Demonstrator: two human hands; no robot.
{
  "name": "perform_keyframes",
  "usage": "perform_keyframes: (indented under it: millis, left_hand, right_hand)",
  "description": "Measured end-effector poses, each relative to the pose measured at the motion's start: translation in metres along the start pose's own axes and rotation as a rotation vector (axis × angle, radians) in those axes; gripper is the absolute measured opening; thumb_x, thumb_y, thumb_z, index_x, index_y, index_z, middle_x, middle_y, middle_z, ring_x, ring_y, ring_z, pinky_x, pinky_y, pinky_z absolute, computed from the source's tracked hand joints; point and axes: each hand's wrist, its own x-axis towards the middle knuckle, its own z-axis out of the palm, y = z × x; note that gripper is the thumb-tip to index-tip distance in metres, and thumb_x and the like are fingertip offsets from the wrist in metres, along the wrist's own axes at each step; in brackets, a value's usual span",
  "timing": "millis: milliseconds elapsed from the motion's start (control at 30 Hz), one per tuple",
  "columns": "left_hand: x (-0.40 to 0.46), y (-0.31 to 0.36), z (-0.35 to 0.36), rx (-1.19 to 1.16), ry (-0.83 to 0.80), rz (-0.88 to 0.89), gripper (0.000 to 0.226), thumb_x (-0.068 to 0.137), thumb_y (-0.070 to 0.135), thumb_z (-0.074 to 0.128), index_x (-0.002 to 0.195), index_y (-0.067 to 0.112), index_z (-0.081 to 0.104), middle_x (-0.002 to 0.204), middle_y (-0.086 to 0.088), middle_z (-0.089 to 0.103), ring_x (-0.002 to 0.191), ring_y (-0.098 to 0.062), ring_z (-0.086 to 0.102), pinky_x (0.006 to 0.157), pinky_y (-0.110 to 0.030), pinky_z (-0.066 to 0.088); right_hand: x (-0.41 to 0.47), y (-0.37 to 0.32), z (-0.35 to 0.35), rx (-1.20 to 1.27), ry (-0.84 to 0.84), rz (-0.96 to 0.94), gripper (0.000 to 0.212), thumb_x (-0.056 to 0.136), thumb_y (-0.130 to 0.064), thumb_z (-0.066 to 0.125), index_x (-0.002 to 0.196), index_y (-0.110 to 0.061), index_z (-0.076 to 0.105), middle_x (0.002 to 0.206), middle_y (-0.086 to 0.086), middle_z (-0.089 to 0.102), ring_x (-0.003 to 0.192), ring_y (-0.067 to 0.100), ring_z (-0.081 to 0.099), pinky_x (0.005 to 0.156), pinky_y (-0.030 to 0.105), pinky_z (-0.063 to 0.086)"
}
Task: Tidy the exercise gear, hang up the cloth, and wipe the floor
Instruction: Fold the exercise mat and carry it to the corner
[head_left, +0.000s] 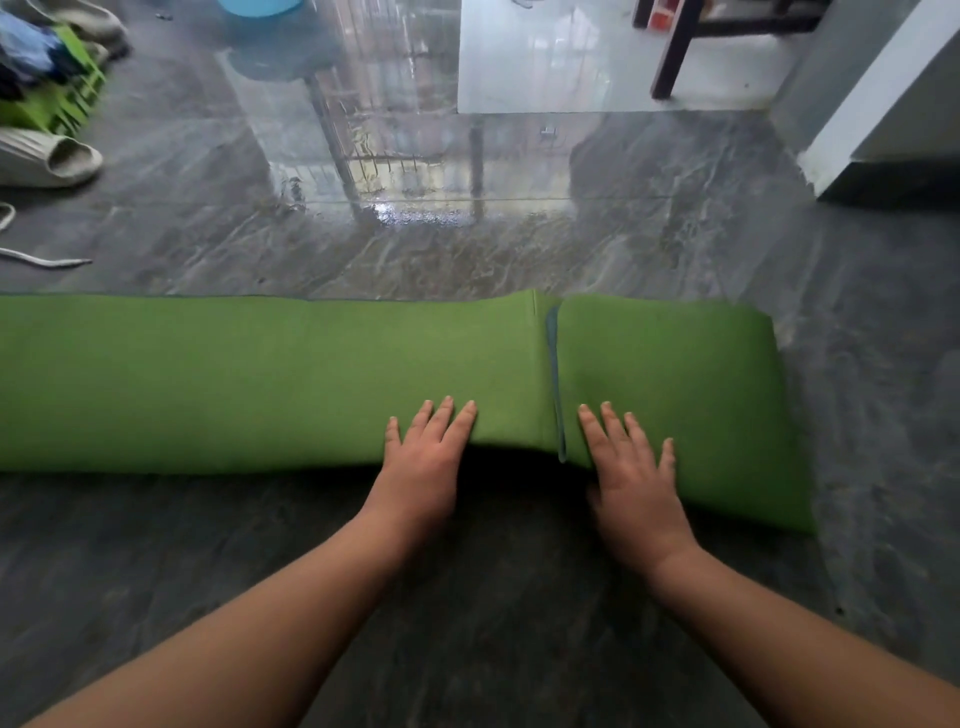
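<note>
No readable writing, brand or label on anything I can see from the head camera.

Green mat (270, 379) lies on the dark stone floor (467, 597), stretched across the view and running off the left edge. Its right end is folded over into a thicker block, with a seam and bluish edge showing where the fold meets the flat part.

Left hand (423, 457): palm down, fingers straight and slightly spread, resting flat on the near edge of the mat, just left of the seam. Holds nothing.

Right hand (631, 478): palm down, fingers straight and spread, pressing flat on the folded block just right of the seam. Holds nothing. Both forearms reach forward from the bottom of the view, bare.

Surroundings, all placed from the mat:
- Beyond the mat, the floor is glossy and reflects a railing-like pattern; it looks wet, but I cannot confirm this.
- Far beyond, left: green basket (62, 98) with blue cloth (26, 47) in it; pale slipper (49, 163) beside it; white cord (36, 257) nearer the mat.
- Far beyond, centre: blue tub (260, 6), cut off by the top edge.
- Far beyond, right: dark furniture leg (675, 52) on a lighter floor; white wall corner (872, 104).

Nothing lies between the hands and the mat.
</note>
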Motion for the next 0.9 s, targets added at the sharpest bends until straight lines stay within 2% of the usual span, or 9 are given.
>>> perform_keyframes:
  millis: [133, 200, 300, 433, 533, 633, 700, 800, 900]
  left_hand:
    - [-0.004, 0.025, -0.01, -0.184, 0.118, 0.022, 0.085, 0.083, -0.012, 0.036, 0.156, 0.023, 0.013, 0.164, -0.005, 0.016, 0.151, -0.024, 0.011, 0.12, -0.055, 0.007]
    - [-0.006, 0.044, -0.014, -0.306, 0.143, 0.056, 0.084, 0.083, -0.012, 0.036, 0.156, 0.024, 0.013, 0.163, -0.005, 0.016, 0.151, -0.021, 0.011, 0.121, -0.054, 0.009]
    - [-0.008, 0.076, -0.019, -0.471, 0.158, 0.113, 0.081, 0.085, -0.007, 0.032, 0.156, 0.026, 0.012, 0.164, -0.002, 0.015, 0.151, -0.016, 0.009, 0.122, -0.051, 0.012]
    - [-0.009, 0.117, -0.02, -0.639, 0.188, 0.205, 0.077, 0.083, 0.006, 0.032, 0.151, 0.033, 0.009, 0.161, 0.007, 0.014, 0.15, -0.009, 0.01, 0.122, -0.044, 0.017]
    - [-0.013, 0.149, -0.02, -0.76, 0.261, 0.273, 0.08, 0.09, -0.004, 0.05, 0.149, 0.038, 0.015, 0.158, 0.014, 0.019, 0.147, 0.001, 0.015, 0.12, -0.027, 0.019]
    - [-0.02, 0.178, -0.021, -0.883, 0.339, 0.353, 0.077, 0.091, -0.007, 0.054, 0.15, 0.035, 0.027, 0.156, 0.002, 0.034, 0.144, -0.001, 0.027, 0.115, -0.016, 0.023]
    - [-0.023, 0.194, -0.018, -0.938, 0.345, 0.402, 0.061, 0.094, 0.002, 0.046, 0.148, 0.026, 0.029, 0.155, -0.004, 0.037, 0.144, -0.007, 0.031, 0.116, -0.02, 0.025]
    - [-0.028, 0.205, -0.009, -1.002, 0.298, 0.429, 0.057, 0.095, 0.013, 0.043, 0.149, 0.02, 0.028, 0.156, -0.007, 0.035, 0.146, -0.016, 0.03, 0.119, -0.033, 0.026]
    - [-0.029, 0.197, -0.002, -0.985, 0.345, 0.437, 0.054, 0.095, 0.021, 0.042, 0.148, 0.023, 0.032, 0.154, -0.003, 0.036, 0.144, -0.021, 0.033, 0.118, -0.041, 0.029]
  right_hand:
    - [-0.003, 0.0, -0.027, 0.351, 0.18, 0.026, 0.087, 0.083, -0.006, 0.052, 0.155, -0.036, 0.013, 0.163, 0.001, 0.02, 0.151, 0.026, 0.014, 0.116, 0.066, 0.013]
    - [-0.007, -0.001, -0.039, 0.494, 0.282, -0.004, 0.084, 0.084, -0.009, 0.047, 0.153, -0.042, 0.013, 0.163, -0.001, 0.022, 0.151, 0.021, 0.016, 0.116, 0.063, 0.017]
    - [-0.015, 0.0, -0.056, 0.678, 0.397, -0.018, 0.084, 0.089, -0.006, 0.051, 0.153, -0.045, 0.014, 0.162, -0.004, 0.025, 0.15, 0.014, 0.02, 0.119, 0.056, 0.022]
    - [-0.027, -0.001, -0.086, 0.918, 0.495, 0.014, 0.066, 0.091, -0.03, 0.047, 0.153, -0.024, 0.026, 0.156, -0.006, 0.036, 0.144, 0.005, 0.031, 0.118, 0.029, 0.027]
    - [-0.038, 0.002, -0.106, 1.019, 0.567, 0.042, 0.056, 0.097, -0.006, 0.053, 0.149, -0.008, 0.033, 0.144, -0.018, 0.05, 0.131, -0.007, 0.044, 0.104, 0.012, 0.036]
    - [-0.055, 0.01, -0.115, 0.971, 0.615, 0.067, 0.046, 0.094, -0.012, 0.051, 0.138, 0.001, 0.048, 0.13, 0.002, 0.062, 0.119, -0.008, 0.054, 0.095, 0.005, 0.037]
    - [-0.065, 0.012, -0.116, 1.01, 0.626, 0.086, 0.035, 0.091, -0.015, 0.051, 0.124, -0.004, 0.057, 0.114, -0.009, 0.066, 0.109, -0.015, 0.057, 0.089, 0.003, 0.039]
    - [-0.072, 0.012, -0.117, 0.938, 0.651, 0.086, 0.028, 0.088, -0.007, 0.055, 0.115, -0.015, 0.053, 0.109, -0.023, 0.056, 0.103, -0.028, 0.049, 0.086, -0.003, 0.035]
    - [-0.075, 0.018, -0.113, 1.028, 0.6, 0.067, 0.029, 0.087, -0.01, 0.054, 0.115, -0.018, 0.055, 0.11, -0.03, 0.065, 0.104, -0.023, 0.053, 0.086, 0.0, 0.038]
